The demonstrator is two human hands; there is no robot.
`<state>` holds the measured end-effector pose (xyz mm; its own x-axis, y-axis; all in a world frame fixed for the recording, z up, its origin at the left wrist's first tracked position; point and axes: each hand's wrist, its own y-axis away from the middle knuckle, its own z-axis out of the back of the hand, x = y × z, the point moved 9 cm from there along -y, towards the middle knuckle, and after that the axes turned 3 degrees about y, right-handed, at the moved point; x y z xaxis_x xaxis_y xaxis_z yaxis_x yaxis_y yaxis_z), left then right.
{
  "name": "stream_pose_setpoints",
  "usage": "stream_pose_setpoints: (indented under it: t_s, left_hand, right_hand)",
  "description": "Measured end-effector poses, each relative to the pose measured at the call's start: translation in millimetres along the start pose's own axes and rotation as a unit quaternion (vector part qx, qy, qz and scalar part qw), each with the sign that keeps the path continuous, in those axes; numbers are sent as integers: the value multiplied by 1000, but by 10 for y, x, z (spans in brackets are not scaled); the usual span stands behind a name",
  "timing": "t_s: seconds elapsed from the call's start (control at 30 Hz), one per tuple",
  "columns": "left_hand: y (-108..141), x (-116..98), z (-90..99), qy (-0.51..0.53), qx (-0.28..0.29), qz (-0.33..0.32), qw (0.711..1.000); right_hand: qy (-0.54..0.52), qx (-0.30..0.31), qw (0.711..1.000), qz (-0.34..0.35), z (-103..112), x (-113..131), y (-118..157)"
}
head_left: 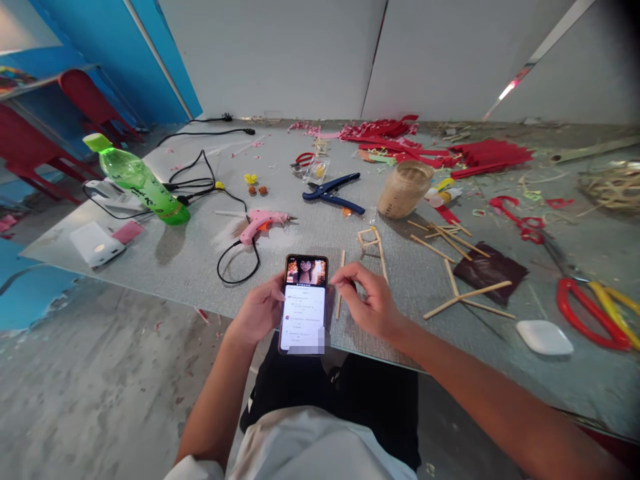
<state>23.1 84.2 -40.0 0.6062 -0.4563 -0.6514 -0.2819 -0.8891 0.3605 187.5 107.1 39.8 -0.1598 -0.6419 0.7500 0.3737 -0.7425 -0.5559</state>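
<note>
A smartphone [305, 307] with a lit screen is held upright at the table's front edge by my left hand [263, 303], whose fingers wrap its left side. A picture fills the top of the screen, with lines of text below. Just right of the phone, my right hand [370, 300] has its fingers curled and the thumb and index tips close together. No object shows between them, and whether they touch the phone's edge I cannot tell. A thin wooden stick [341, 283] lies between phone and right hand. Beyond the right hand is a small frame of joined sticks [370, 243].
A pink glue gun [260, 223], blue-handled cutters [333, 193], a green bottle [145, 187] and a jar [404, 190] stand or lie farther back. At right are loose sticks [467, 300], a white case [545, 337], red-handled scissors [590, 313] and red strips [493, 157].
</note>
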Motion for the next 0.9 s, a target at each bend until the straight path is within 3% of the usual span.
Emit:
stream_pose_setpoints:
  t_s: [0.13, 0.3, 0.43, 0.6, 0.9]
  left_hand:
    - [5, -2, 7, -3, -2, -3, 1000]
    - [-11, -11, -32, 1, 27, -18, 999]
    - [-20, 7, -31, 3, 35, -13, 999]
    - [-2, -3, -16, -13, 23, -16, 1000]
    - [-1, 7, 22, -7, 13, -14, 1000]
  right_hand:
    - [-18, 73, 997, 24, -85, 60, 42]
    - [52, 189, 964, 182, -304, 278, 173]
    - [110, 248, 945, 184, -434, 207, 247]
    - [135, 263, 938, 179, -460, 178, 266]
    - [101, 183, 963, 173, -268, 226, 153]
